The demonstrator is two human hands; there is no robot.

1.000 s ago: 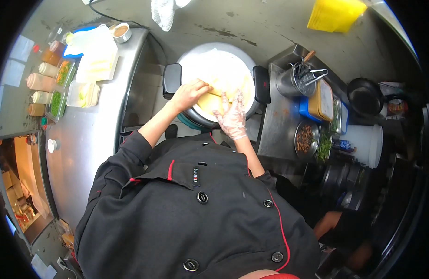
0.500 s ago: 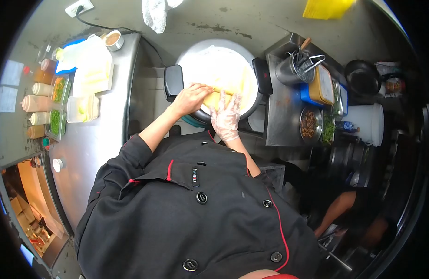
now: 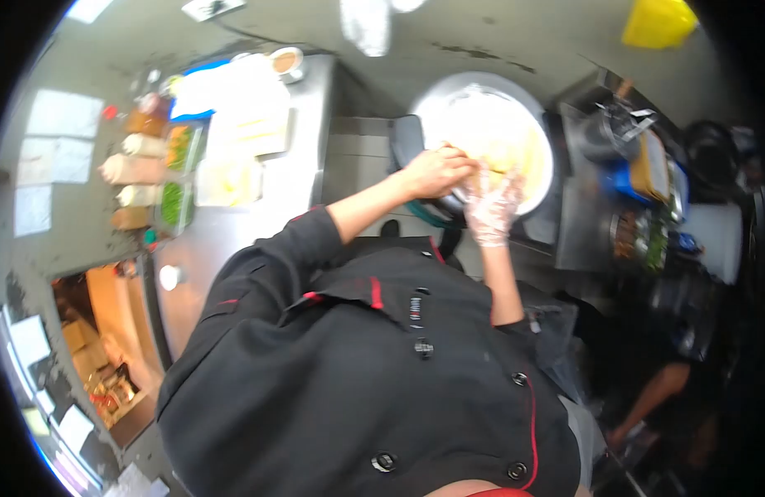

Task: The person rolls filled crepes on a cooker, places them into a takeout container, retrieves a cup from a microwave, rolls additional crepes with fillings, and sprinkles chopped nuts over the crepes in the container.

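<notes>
A wide round pot [image 3: 535,95] with black side handles has a pale, brightly lit surface. Soft yellow food [image 3: 500,159], like a thin folded sheet, lies toward its near side. My bare left hand [image 3: 436,172] is at the food's left near edge, its fingers bent together and pinching there. In a clear plastic glove, my right hand [image 3: 492,214] rests at the near edge, fingers apart and reaching over the food. Motion blur and glare hide the fingertips and the food's exact shape.
Left, a steel counter [image 3: 308,124] bears a white board [image 3: 271,124], a plastic tub [image 3: 229,180], herb containers [image 3: 175,203] and several sauce bottles [image 3: 132,170]. Right stand a metal utensil container [image 3: 606,132] and a white bucket [image 3: 714,232]. Another person's arm [image 3: 656,398] shows lower right.
The whole view has shifted, so the pot and both hands appear farther right, with more blur. Both hands stay at the yellow food's near edge.
</notes>
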